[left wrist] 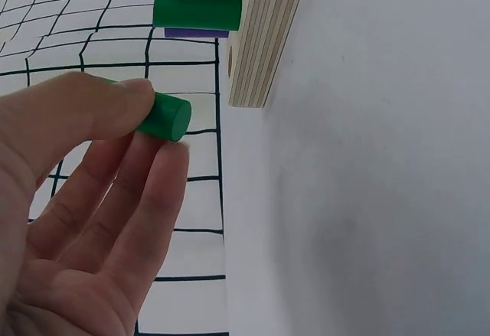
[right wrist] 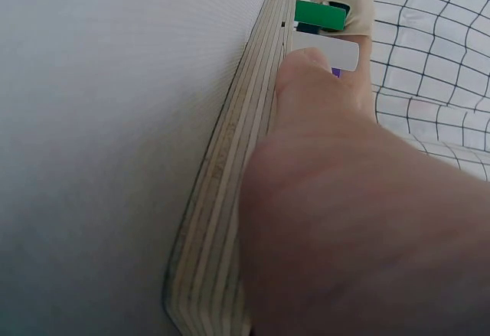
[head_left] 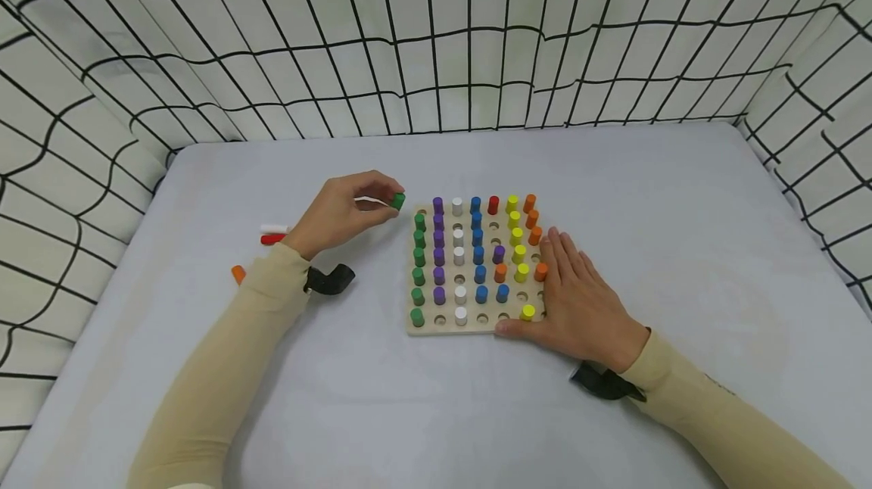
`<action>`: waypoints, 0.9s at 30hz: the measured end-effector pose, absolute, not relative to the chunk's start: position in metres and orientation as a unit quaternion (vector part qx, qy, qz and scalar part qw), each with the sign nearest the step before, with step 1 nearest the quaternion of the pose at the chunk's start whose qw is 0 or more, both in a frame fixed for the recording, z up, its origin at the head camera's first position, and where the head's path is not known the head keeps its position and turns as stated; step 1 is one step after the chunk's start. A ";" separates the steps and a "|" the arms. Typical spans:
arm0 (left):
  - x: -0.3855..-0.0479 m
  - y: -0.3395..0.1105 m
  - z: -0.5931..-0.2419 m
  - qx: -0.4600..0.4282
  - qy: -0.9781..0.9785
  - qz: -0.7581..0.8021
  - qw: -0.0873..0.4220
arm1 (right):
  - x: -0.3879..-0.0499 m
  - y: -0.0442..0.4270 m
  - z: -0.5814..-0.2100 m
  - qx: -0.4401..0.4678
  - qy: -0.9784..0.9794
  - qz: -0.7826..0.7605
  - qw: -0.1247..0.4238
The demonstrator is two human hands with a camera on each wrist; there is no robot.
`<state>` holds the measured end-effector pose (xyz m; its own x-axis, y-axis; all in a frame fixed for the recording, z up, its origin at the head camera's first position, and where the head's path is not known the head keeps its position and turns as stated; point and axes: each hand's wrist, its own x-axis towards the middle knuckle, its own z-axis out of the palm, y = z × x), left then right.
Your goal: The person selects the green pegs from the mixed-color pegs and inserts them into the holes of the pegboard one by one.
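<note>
A square wooden pegboard [head_left: 470, 329] lies on the table, with colored pegs standing in columns of holes. Just off its far left corner, my left hand [head_left: 344, 205] pinches a green peg [head_left: 399, 201] between thumb and fingertips. The same green peg [left wrist: 166, 116] is tilted in the left wrist view, apart from the board. The hole at the far end of the green column [head_left: 418, 256] has no peg. Along the board's right edge rests my right hand [head_left: 589, 311], fingers straight and thumb by the near edge. It covers some holes there.
Left of the board lie a white peg [head_left: 275, 229], a red peg [head_left: 272, 240] and an orange peg [head_left: 238, 274], close to the left forearm. A black wire grid [head_left: 470, 38] stands along the back and both sides of the white table [head_left: 422, 421].
</note>
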<state>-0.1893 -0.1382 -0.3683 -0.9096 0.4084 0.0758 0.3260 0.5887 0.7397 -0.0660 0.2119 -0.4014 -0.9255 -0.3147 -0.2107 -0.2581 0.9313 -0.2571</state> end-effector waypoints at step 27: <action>-0.200 -0.115 -0.388 0.164 0.875 0.451 0.062 | -0.066 0.213 -0.403 -0.146 0.975 -0.113 0.124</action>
